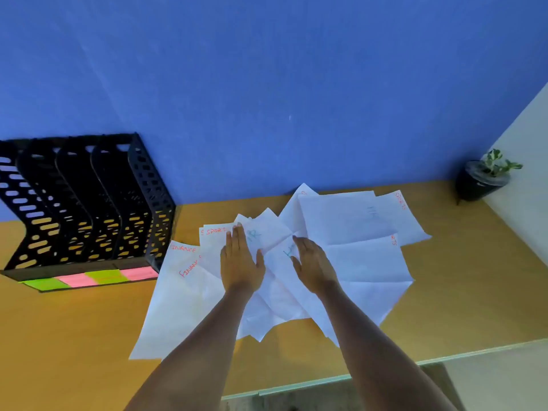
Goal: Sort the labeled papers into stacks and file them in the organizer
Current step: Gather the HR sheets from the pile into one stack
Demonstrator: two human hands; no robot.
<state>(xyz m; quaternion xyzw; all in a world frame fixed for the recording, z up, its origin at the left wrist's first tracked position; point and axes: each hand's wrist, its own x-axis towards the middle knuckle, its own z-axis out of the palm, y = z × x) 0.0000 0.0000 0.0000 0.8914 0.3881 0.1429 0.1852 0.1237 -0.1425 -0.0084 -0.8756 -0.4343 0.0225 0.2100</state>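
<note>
papers (350, 232) spread under hands, organizer (89, 203) beside

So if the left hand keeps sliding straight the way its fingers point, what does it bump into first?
The left hand lies flat on the spread papers, fingers pointing toward the blue wall. Sliding on, it would probably cross the sheet marked SPORTS, then bare table, and meet the wall first.

This is an office desk corner. A wooden desk (444, 292) stands against a blue wall (267, 84). On the desk, left of the loose labeled papers (355, 256), stands a black slotted file organizer (89, 203) with green and pink sticky notes (92, 278) along its base. Right of the papers, in the far corner, sits a small potted plant (486, 176).
</note>
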